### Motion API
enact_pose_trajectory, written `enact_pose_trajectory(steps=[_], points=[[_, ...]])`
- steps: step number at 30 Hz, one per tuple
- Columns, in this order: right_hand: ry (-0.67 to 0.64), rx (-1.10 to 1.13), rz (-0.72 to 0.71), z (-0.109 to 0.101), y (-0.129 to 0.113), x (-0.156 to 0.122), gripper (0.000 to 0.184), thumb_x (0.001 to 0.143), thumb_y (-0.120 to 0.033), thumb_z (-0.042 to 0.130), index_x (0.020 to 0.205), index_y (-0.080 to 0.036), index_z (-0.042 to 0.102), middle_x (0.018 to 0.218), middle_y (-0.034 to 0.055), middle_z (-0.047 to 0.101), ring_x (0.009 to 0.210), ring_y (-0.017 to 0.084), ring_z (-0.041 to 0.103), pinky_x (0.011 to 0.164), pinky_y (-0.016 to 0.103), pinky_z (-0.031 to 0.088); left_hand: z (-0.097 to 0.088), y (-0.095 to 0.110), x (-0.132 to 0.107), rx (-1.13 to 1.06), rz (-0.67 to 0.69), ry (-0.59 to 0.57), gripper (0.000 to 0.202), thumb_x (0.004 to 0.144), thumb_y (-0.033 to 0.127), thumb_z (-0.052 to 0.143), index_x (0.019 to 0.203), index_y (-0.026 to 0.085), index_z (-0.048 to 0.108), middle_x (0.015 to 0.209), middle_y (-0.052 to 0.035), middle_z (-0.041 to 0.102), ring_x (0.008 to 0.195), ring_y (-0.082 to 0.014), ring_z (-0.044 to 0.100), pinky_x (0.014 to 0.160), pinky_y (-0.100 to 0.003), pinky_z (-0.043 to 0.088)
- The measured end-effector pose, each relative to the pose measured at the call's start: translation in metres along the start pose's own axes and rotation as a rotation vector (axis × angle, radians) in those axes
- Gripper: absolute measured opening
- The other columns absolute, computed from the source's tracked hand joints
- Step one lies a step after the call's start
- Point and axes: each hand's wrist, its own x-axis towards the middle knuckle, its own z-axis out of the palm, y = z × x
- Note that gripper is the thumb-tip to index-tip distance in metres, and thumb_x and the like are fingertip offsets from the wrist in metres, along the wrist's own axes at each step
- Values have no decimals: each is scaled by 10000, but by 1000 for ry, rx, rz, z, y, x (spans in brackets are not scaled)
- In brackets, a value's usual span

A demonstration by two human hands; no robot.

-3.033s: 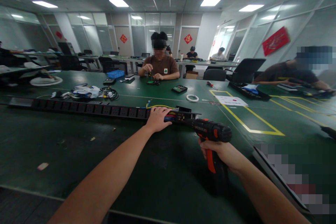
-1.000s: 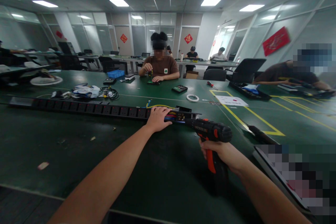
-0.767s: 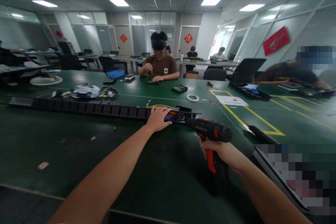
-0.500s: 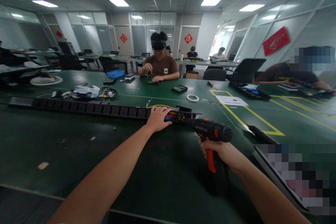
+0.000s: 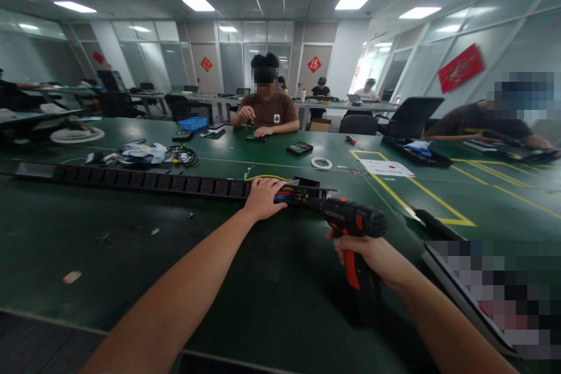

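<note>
A long black power strip (image 5: 144, 180) lies across the green table (image 5: 109, 251). Its right end is open and shows coloured wires (image 5: 286, 193). My left hand (image 5: 263, 198) rests on that end, fingers curled over the strip, holding it down. My right hand (image 5: 370, 257) is closed round the grip of a black and orange cordless screwdriver (image 5: 350, 223). The tool's tip points left into the strip's open end, just beside my left fingers.
A person in a brown shirt (image 5: 265, 111) works at the far side of the table. Another person (image 5: 486, 123) leans over the table at the right. A white tape roll (image 5: 321, 163), a cable pile (image 5: 144, 153), a blue bin (image 5: 193, 123) and yellow floor-tape lines (image 5: 421, 210) lie beyond.
Almost nothing has moved. Both hands keep their hold, and the screwdriver has shifted only slightly at the strip's end.
</note>
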Motion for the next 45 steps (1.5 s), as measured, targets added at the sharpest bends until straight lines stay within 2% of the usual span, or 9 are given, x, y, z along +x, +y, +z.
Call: enact_pose_trajectory(steps=[5, 12, 22, 45], points=[[-7, -3, 5, 2, -1, -1, 285, 680, -305, 715, 928, -169, 679, 619, -13, 612, 608, 184, 584, 604, 303, 461, -1, 0, 0, 4, 4, 8, 651, 813, 527, 733, 1393, 298, 548, 1385, -68, 596, 1303, -313, 495, 1148, -512, 262], [-38, -11, -32, -2, 5, 2, 182, 716, -284, 685, 859, -173, 667, 621, -8, 609, 608, 185, 583, 593, 300, 451, -1, 1, 0, 12, 5, 10, 637, 818, 525, 732, 1380, 284, 555, 1391, -70, 601, 1296, -308, 503, 1137, -510, 266], [-41, 12, -37, -3, 6, 3, 137, 714, -291, 695, 790, -184, 656, 623, -4, 599, 597, 185, 577, 598, 307, 465, 0, 0, 0, -1, -3, 1, 657, 814, 526, 731, 1401, 303, 538, 1396, -65, 587, 1310, -310, 488, 1148, -510, 255], [-38, 11, -28, -1, 2, 2, 155, 688, -328, 698, 742, -202, 626, 598, -9, 590, 576, 190, 569, 583, 308, 442, 0, 1, -1, 2, 4, 6, 656, 809, 528, 739, 1395, 307, 541, 1382, -63, 596, 1300, -309, 495, 1142, -507, 260]])
